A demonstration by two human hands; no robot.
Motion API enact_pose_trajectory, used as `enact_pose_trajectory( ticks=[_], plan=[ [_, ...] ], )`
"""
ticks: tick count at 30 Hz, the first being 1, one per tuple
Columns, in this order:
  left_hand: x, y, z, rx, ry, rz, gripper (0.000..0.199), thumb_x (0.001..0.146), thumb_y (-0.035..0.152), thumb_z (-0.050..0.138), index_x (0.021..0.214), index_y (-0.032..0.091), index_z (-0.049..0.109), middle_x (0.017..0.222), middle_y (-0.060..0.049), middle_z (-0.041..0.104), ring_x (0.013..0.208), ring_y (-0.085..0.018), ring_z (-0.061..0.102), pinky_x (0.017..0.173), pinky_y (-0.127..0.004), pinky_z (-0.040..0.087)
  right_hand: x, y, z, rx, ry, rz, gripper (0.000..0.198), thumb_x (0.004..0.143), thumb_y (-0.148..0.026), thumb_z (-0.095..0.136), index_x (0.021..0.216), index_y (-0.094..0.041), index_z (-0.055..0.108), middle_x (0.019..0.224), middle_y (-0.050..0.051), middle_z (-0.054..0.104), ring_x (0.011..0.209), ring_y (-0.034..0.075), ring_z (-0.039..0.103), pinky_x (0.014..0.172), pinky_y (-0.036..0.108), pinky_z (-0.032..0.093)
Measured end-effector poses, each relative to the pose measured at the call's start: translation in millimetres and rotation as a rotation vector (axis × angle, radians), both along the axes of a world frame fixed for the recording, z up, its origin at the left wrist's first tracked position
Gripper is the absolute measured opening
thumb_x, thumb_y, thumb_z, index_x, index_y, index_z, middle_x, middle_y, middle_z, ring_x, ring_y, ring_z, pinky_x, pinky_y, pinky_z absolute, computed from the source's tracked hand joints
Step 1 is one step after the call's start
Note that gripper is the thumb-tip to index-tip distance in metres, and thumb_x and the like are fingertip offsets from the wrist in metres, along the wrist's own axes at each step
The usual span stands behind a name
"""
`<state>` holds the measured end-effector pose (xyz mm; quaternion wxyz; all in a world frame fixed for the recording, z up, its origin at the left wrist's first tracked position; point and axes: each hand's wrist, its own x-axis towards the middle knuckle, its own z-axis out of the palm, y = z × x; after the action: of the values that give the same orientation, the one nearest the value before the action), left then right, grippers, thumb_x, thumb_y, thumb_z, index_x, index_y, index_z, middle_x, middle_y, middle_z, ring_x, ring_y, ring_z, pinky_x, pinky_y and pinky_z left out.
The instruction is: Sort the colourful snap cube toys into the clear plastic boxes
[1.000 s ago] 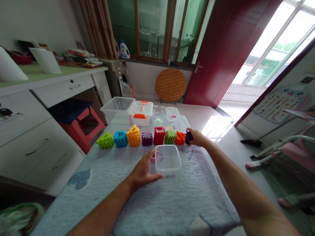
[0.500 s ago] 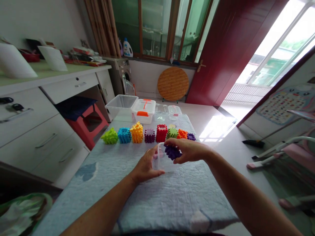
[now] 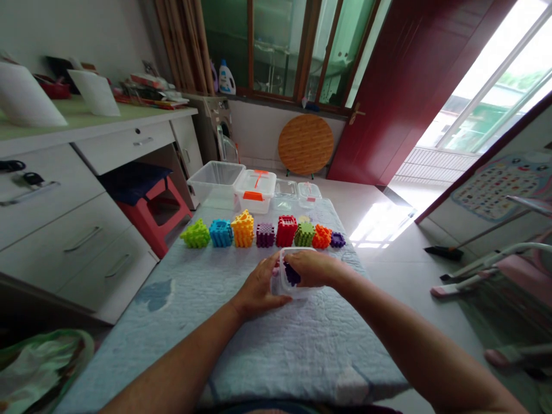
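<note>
My left hand [image 3: 257, 290] grips the left side of a small clear plastic box [image 3: 302, 292], fingers behind it and thumb along its near side. Inside the box's opening, my right hand [image 3: 314, 268] holds a dark purple toothed block [image 3: 291, 275], partly covered by the fingers. Something pinkish shows by the left fingertips, too unclear to name. Beyond the hands stands a row of toothed blocks: lime green [image 3: 196, 234], blue [image 3: 221, 233], yellow [image 3: 243, 229], dull purple [image 3: 265, 235], red [image 3: 286, 231], olive green [image 3: 305, 234], orange [image 3: 322, 236] and a small purple one [image 3: 337, 240].
Farther back on the cloth-covered table [image 3: 181, 345] are a large clear bin [image 3: 215, 187], an orange-latched box [image 3: 257, 190], a clear container [image 3: 285, 190] and a small lidded box [image 3: 309, 194]. A pink stool [image 3: 166, 213] stands left, under the desk.
My right hand has moved left and down with the purple block, from the box's mouth to inside it. My left hand keeps its grip on the box.
</note>
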<state>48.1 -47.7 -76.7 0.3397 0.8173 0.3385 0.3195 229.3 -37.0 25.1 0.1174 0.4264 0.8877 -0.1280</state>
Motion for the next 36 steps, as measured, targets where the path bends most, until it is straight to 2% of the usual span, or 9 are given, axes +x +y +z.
enact_pose_trajectory(
  ticks=[8,14,19,24,27,30,33,36],
  plan=[
    [0,0,-0.9,-0.017,-0.022,-0.013,0.103,0.066,0.039,0.081,0.150,0.023,0.024,0.143,-0.016,0.046,0.129,-0.035,0.046,0.108,-0.056,0.038,3,2,-5,0.053,0.037,0.061,0.040,0.074,-0.025,0.069,0.111,-0.008,0.064,0.108,0.018,0.071,0.093,0.026,0.068,0.078,0.034,0.054],
    [1,0,-2.3,-0.012,-0.037,-0.001,0.105,0.064,0.041,0.083,0.150,0.024,0.025,0.144,-0.015,0.046,0.129,-0.036,0.047,0.107,-0.056,0.040,1,3,1,-0.011,-0.051,0.059,0.045,0.077,-0.025,0.068,0.118,-0.009,0.063,0.113,0.017,0.070,0.100,0.025,0.067,0.084,0.033,0.053],
    [1,1,-0.8,-0.028,-0.037,-0.016,0.104,0.065,0.043,0.082,0.150,0.024,0.025,0.142,-0.016,0.047,0.127,-0.035,0.048,0.104,-0.055,0.042,0,5,8,-0.046,0.006,0.149,0.036,0.080,-0.009,0.060,0.114,-0.015,0.067,0.112,0.011,0.071,0.101,0.020,0.065,0.088,0.029,0.050],
    [1,0,2.2,-0.034,-0.044,-0.007,0.101,0.064,0.041,0.083,0.148,0.024,0.030,0.141,-0.014,0.049,0.127,-0.034,0.048,0.105,-0.053,0.041,4,7,6,-0.075,0.141,0.194,0.038,0.079,0.003,0.054,0.102,-0.021,0.074,0.120,0.005,0.067,0.113,0.015,0.058,0.096,0.025,0.044],
    [1,0,1.6,-0.028,-0.035,-0.002,0.102,0.063,0.042,0.083,0.148,0.024,0.030,0.141,-0.014,0.050,0.126,-0.035,0.048,0.105,-0.053,0.041,4,7,6,-0.072,0.107,0.231,0.035,0.080,0.001,0.056,0.098,-0.022,0.075,0.116,0.004,0.069,0.108,0.015,0.059,0.092,0.025,0.045],
    [1,0,0.8,-0.040,-0.031,-0.001,0.104,0.063,0.042,0.083,0.149,0.024,0.028,0.140,-0.015,0.050,0.126,-0.035,0.049,0.105,-0.054,0.041,1,7,6,-0.061,-0.002,0.289,0.030,0.082,-0.002,0.056,0.094,-0.021,0.075,0.100,0.003,0.072,0.095,0.015,0.061,0.085,0.026,0.046],
    [1,0,1.5,-0.052,-0.035,-0.007,0.105,0.063,0.042,0.083,0.150,0.024,0.027,0.140,-0.015,0.049,0.127,-0.035,0.048,0.106,-0.055,0.041,-2,6,6,-0.030,-0.115,0.296,0.028,0.083,-0.004,0.055,0.095,-0.019,0.075,0.089,0.004,0.073,0.079,0.015,0.062,0.072,0.026,0.045],
    [1,-1,2.6,-0.058,-0.039,-0.016,0.103,0.064,0.041,0.083,0.149,0.025,0.027,0.141,-0.015,0.048,0.129,-0.035,0.047,0.107,-0.056,0.040,-3,7,3,-0.009,-0.144,0.270,0.026,0.083,-0.006,0.055,0.094,-0.017,0.075,0.088,0.006,0.073,0.074,0.015,0.061,0.066,0.026,0.043]
  ],
)
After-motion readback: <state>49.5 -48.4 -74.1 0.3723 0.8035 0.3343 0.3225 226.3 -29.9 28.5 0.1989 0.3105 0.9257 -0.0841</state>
